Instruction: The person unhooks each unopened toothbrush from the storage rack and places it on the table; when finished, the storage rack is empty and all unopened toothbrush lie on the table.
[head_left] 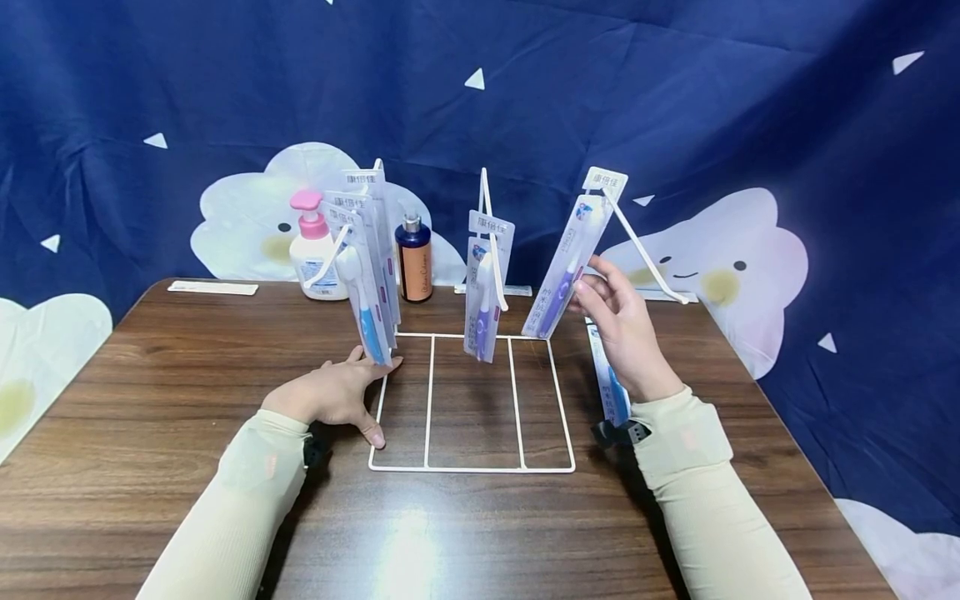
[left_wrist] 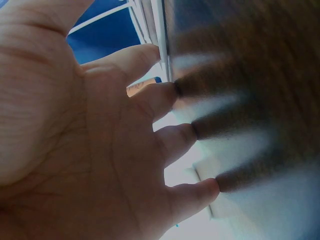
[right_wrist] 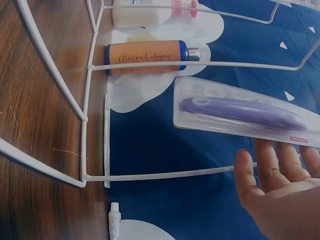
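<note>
A white wire rack [head_left: 472, 469] stands on the wooden table, its flat base toward me and three hooks rising at the back. On the right hook hangs a purple toothbrush pack [head_left: 566, 267] [right_wrist: 245, 112]. My right hand [head_left: 611, 317] [right_wrist: 280, 185] touches its lower end with straight fingers. Several blue toothbrush packs [head_left: 367, 275] hang on the left hook, and a purple one [head_left: 486, 292] on the middle hook. My left hand [head_left: 337, 392] [left_wrist: 100, 150] lies flat on the table against the base's left edge, just below the blue packs.
Behind the rack stand a white pump bottle with a pink top [head_left: 315, 250] and a brown bottle [head_left: 414, 262]. Another blue toothbrush pack [head_left: 603, 375] lies on the table under my right wrist. A white strip [head_left: 212, 287] lies at the back left. A blue cloth hangs behind.
</note>
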